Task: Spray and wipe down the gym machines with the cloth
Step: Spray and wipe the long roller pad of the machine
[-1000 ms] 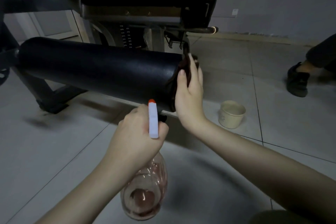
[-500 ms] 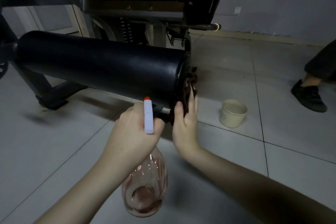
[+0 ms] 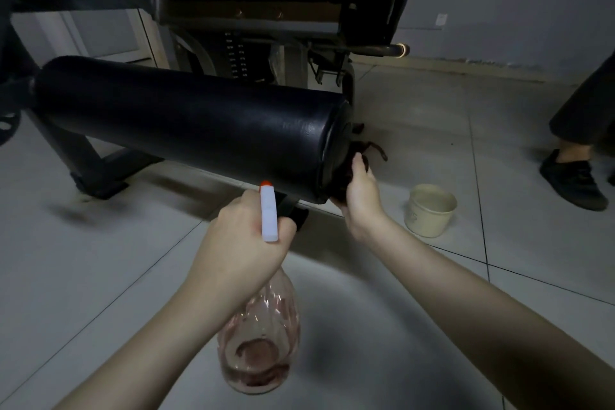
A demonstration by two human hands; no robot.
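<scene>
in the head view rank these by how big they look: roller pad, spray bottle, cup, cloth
1. roller pad
2. spray bottle, helped by being nearest the camera
3. cup
4. cloth, mostly hidden by the right hand, so its true size is unsure

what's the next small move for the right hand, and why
Probably sweep the dark cloth upward across the end face of the black padded roller: the right hand grips it at that face's lower edge; the left hand holds the clear spray bottle aside.
</scene>
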